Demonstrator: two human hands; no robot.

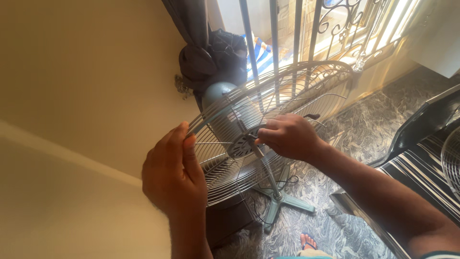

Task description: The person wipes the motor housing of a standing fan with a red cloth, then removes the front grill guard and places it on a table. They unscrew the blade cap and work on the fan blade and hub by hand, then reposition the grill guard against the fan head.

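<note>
The left hand (173, 173) was closed on the outer rim of the fan's rear wire guard (268, 115), thumb pressed along the front of the ring and fingers curled behind it. The hold looked meant to steady the guard and keep it from turning or swaying on its stand. Across from that grip, toward the middle of the guard, the right hand (289, 136) was closed with its fingertips pinched on something small at the hub (243, 145), just where the motor shaft came through; what exactly it pinched could not be made out, since the fingers covered it.

The guard stood tilted, its open face turned toward the person, mounted on a grey-blue motor housing (221, 103) that sat behind the left-hand grip. It was a shallow bowl of thin, bright metal wires running out from a small round grey centre plate to a heavier outer ring, catching sunlight on the far side. No blades showed inside it. Below the right hand's grip the pole ran down to a cross-shaped base (282, 199) on the marbled floor (364, 129). Beyond the guard stood window bars (273, 33) and a knotted dark curtain (211, 52).
</note>
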